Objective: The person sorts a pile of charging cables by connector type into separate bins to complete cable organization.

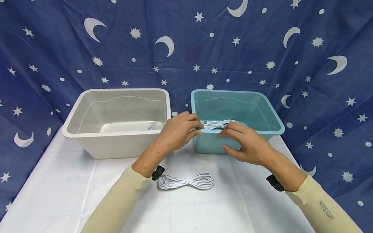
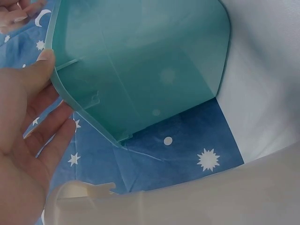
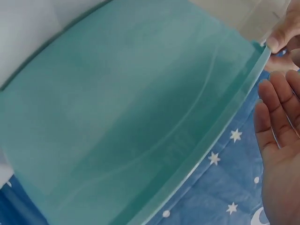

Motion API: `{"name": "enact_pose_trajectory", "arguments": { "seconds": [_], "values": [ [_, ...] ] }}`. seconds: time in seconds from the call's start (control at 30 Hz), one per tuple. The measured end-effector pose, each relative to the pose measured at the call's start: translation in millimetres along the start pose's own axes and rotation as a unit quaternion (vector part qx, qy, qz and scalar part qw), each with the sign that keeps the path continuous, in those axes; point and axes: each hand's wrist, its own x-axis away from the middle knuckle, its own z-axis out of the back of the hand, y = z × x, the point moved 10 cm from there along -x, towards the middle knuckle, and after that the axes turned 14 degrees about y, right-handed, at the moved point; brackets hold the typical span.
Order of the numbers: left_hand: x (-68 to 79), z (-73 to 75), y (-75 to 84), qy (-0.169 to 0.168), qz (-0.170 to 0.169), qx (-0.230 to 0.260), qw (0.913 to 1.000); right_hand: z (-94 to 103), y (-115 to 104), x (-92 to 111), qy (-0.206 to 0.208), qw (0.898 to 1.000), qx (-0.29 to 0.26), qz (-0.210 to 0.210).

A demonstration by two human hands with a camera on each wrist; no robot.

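Observation:
A teal bin (image 1: 240,94) stands at the right of the table. At its near left corner, my left hand (image 1: 180,128) pinches the rim, thumb on one side and fingers on the other, as the left wrist view also shows. My right hand (image 1: 247,144) hovers over the front rim with fingers apart and nothing held; its palm (image 3: 286,178) shows in the right wrist view. Just behind that rim, a bundled white cable (image 1: 220,124) lies inside the bin, partly hidden by the rim and my right hand. Another bundled white cable (image 1: 186,181) lies on the table between my forearms.
A larger off-white bin (image 1: 120,135) stands left of the teal one, with a small blue mark on its floor. White cloth covers the table (image 1: 199,218). Behind the bins hangs a blue curtain (image 1: 186,19) with moons and stars.

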Motion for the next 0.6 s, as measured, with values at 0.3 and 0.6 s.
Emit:
{"name": "enact_pose_trajectory", "arguments": {
  "seconds": [0.3, 0.6],
  "values": [
    [0.0, 0.4, 1.0, 0.007, -0.001, 0.000, 1.0000, -16.9, -14, 4, -0.002, 1.000, -0.023, 0.006],
    [0.7, 1.5, 1.5, 0.016, -0.005, 0.001, 0.9999, -40.8, -23, 11, -0.011, 0.999, -0.045, -0.005]
  ]
}}
